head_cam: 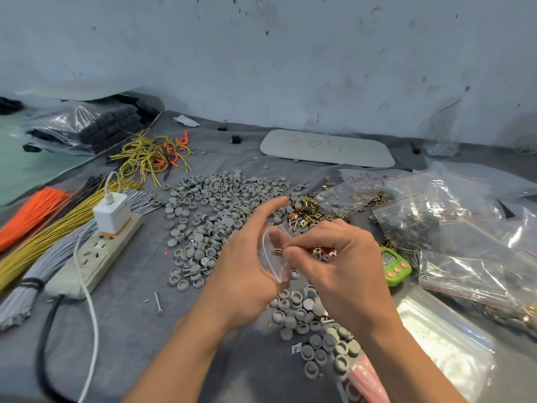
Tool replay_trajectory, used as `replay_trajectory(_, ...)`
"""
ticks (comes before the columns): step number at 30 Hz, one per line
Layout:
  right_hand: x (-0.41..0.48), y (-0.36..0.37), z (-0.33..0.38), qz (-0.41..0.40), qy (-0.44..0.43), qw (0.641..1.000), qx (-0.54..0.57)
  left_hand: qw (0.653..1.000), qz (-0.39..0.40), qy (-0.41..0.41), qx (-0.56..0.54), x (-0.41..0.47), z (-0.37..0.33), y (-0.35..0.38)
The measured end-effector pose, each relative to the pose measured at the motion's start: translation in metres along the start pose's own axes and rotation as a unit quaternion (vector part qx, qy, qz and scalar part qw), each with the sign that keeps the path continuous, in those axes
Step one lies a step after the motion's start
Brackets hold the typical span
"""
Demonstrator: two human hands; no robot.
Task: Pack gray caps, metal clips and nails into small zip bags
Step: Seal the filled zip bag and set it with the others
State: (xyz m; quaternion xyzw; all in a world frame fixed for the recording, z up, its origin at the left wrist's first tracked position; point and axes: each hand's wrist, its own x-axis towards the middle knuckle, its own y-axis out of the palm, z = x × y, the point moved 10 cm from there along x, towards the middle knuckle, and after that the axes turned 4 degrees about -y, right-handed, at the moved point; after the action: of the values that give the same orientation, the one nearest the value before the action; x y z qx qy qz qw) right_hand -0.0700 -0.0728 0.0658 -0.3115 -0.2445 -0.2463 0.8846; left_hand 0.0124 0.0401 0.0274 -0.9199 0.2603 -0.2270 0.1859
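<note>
Bare cloth (130,338) beside power strip (96,257)

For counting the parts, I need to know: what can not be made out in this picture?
Head view:
- Contents of small zip bag: covered by left hand and right hand.
- Green timer digits: too small, partly behind right hand.
- Pink-striped bags: cut off by bottom edge.

A gray cloth covers the table (130,330). A big heap of gray caps (215,199) lies in the middle. Just beside it, at 2 o'clock, is a small heap of metal clips (308,207). Full zip bags (450,216) lie at 3 o'clock, with a green timer (396,264) near them. At 9 o'clock are a power strip (96,257) and orange, yellow and gray wire bundles (58,231). A white tray (325,148) is at 1 o'clock. One nail (158,302) lies alone at 7 o'clock.
</note>
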Motion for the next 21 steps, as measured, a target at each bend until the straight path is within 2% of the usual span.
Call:
replay_trajectory(3,-0.002,0.0,0.004,-0.01,-0.018,1.0,-0.009,0.997,0.013,0.007,-0.076,0.001,-0.003,-0.001)
replay_trajectory(6,-0.003,-0.011,-0.012,-0.062,0.048,0.995,0.066,0.994,0.011,0.007,-0.106,0.002,-0.004,-0.001)
replay_trajectory(8,-0.005,-0.022,-0.026,-0.105,0.094,0.987,0.074,0.989,0.008,0.002,-0.15,0.003,-0.003,-0.002)
replay_trajectory(10,-0.007,-0.025,-0.034,-0.103,0.127,0.985,0.064,0.984,-0.017,-0.008,-0.176,0.003,0.0,-0.005)
replay_trajectory(11,-0.007,-0.02,-0.033,-0.073,0.133,0.985,0.081,0.983,-0.041,-0.019,-0.177,0.002,0.003,-0.009)
replay_trajectory(13,-0.01,0.005,-0.019,0.032,0.132,0.979,0.151,0.986,-0.102,-0.042,-0.121,0.001,0.008,-0.02)
replay_trajectory(15,-0.017,0.025,-0.013,0.096,0.131,0.975,0.149,0.99,-0.137,-0.032,0.001,-0.002,0.002,-0.023)
replay_trajectory(18,-0.017,0.027,-0.023,0.067,0.119,0.989,0.06,0.99,-0.104,-0.01,0.099,-0.003,-0.009,-0.006)
replay_trajectory(21,-0.014,0.014,-0.038,0.012,0.162,0.984,0.068,0.994,-0.064,-0.074,0.044,0.0,0.004,-0.002)
